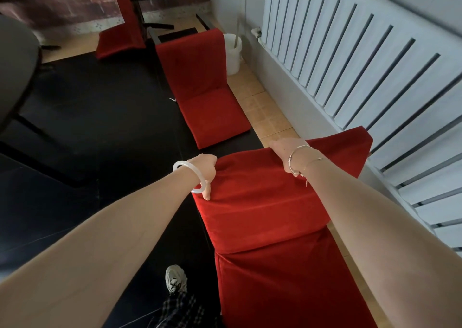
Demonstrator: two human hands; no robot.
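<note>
A red fabric chair cover [260, 202] is draped over a chair back right in front of me. My left hand [206, 170] grips its top left corner, thumb pressed down on the front and fingers curled over the top edge. My right hand [285, 147] holds the top right part, its fingers hidden behind the fabric. A loose red flap [350, 150] sticks out to the right of that hand.
A second red-covered chair [200, 77] stands ahead, a third [120, 35] farther back left. A white bucket [232, 52] sits by the wall. A white radiator [362, 65] runs along the right. A dark round table [15, 60] is at left. My shoe [175, 279] is below.
</note>
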